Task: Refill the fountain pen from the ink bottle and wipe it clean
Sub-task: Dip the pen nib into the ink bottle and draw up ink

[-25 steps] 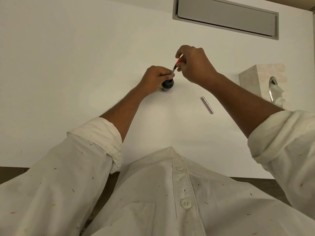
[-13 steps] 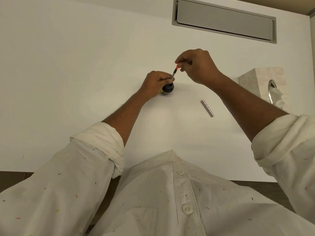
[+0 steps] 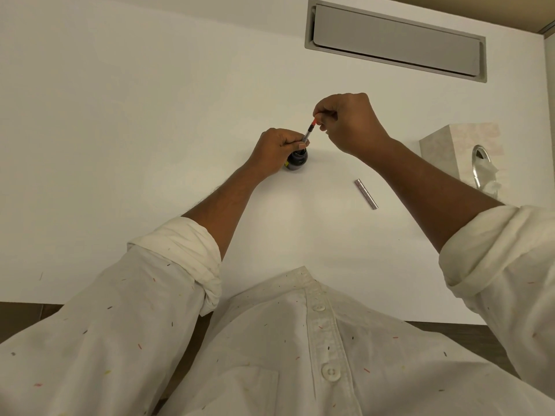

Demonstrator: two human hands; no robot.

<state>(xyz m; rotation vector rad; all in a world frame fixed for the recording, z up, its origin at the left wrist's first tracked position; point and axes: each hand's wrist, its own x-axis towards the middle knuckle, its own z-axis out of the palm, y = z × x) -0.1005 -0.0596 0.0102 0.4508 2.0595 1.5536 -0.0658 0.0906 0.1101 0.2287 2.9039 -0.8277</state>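
Ink bottle: I saw the dark ink bottle (image 3: 297, 160) standing upright on the white bench (image 3: 126, 121), about midway between its left and right edges and well in from the near edge.
Fountain pen: the fountain pen (image 3: 309, 132) stood tilted in the bottle's mouth. Its lower end was hidden there and its red-orange top leaned towards the far right corner.
Left hand: the left hand (image 3: 277, 149) sat against the bottle's left side and over its top, fingers curled, pinching the pen's lower part just above the mouth.
Right hand: the right hand (image 3: 352, 123) hovered above and to the right of the bottle, thumb and forefinger closed on the pen's red-orange top end.
Metal tube: a short silvery tube (image 3: 366, 194) lay flat to the right of the bottle, near the right forearm and touched by neither hand.
Tissue box: a pale tissue box (image 3: 450, 145) stood by the right edge.
Hatch: I noted a grey hatch (image 3: 393, 40) set along the far edge.
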